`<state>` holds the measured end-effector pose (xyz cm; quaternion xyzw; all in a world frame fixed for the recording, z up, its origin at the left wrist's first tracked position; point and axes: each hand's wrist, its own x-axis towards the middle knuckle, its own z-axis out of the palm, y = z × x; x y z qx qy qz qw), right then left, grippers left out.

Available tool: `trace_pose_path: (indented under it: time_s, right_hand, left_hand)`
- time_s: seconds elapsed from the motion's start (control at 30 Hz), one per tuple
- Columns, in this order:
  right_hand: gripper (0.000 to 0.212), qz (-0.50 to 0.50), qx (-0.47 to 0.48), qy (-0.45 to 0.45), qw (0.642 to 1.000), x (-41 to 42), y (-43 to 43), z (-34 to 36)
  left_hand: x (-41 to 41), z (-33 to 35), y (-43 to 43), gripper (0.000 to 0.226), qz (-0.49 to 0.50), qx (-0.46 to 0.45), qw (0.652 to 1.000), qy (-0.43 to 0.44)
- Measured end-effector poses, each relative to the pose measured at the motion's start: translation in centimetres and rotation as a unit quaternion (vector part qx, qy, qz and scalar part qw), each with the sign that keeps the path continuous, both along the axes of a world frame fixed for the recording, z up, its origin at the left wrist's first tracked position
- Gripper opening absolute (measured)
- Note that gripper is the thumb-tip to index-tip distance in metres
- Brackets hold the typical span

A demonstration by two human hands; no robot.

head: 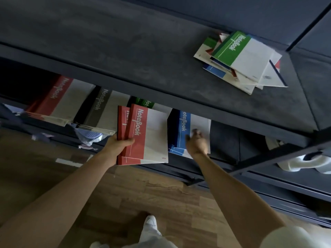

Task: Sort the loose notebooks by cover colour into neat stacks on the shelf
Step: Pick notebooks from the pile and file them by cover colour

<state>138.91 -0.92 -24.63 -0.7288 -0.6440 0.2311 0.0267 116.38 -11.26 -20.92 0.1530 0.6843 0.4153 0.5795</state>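
The left hand (118, 145) is clamped on 2 red notebooks (143, 135). The thumb lies on the top cover and the fingers go under. The hand holds them by the near corner of the spine side. Their long sides point away from the person, and the spines are on the hand's own side.

The red stack (59, 99) lies to the left of this hand and a bit farther in, on the lower shelf (223, 138). The grey stack (102, 108) sits between the hand and the red stack. So the 2 books likely need to go left, past the grey one, and land flat, turned the same way as the stack. The left hand is much nearer to the red stack than the other hand is.

The green stack (145, 103) peeks out just behind the held books. The right hand (197, 143) rests on the blue stack (182, 129), just right of the held books. Its fingers seem to lie apart on the cover and grip nothing (they are blurry).

Far past the right hand, up on the top shelf (125, 51), a loose pile (241, 59) of mixed notebooks is not sorted yet. A green one lies on top.

Below both arms are a wooden floor (161, 194) and 1 white shoe (151, 222).
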Motion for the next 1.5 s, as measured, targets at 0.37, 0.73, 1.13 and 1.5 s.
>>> trace_pose_path:
  time_s: [0.37, 0.73, 1.13, 1.5]
  right_hand:
    - [0.036, -0.118, -0.112, 0.399, 0.903, -21.4, -3.1, 2.8]
    - [0.005, -0.194, -0.183, 0.413, 0.871, -39.9, -9.1, 4.8]
    - [0.032, -0.18, -0.036, 0.102, 0.978, -46.1, -2.9, 2.0]
    - [0.058, -0.154, -0.044, -0.027, 0.987, -48.6, -3.1, 0.0]
  left_hand:
    - [-13.7, 1.4, -1.3, 0.034, 0.075, 0.057, 0.994, -0.058]
    - [-35.0, 1.8, -5.2, 0.035, 0.013, 0.046, 0.998, -0.04]
    - [-44.8, 0.2, -5.2, 0.047, 0.005, -0.001, 1.0, -0.022]
    - [-48.6, 0.3, -3.8, 0.036, 0.008, -0.017, 0.998, -0.052]
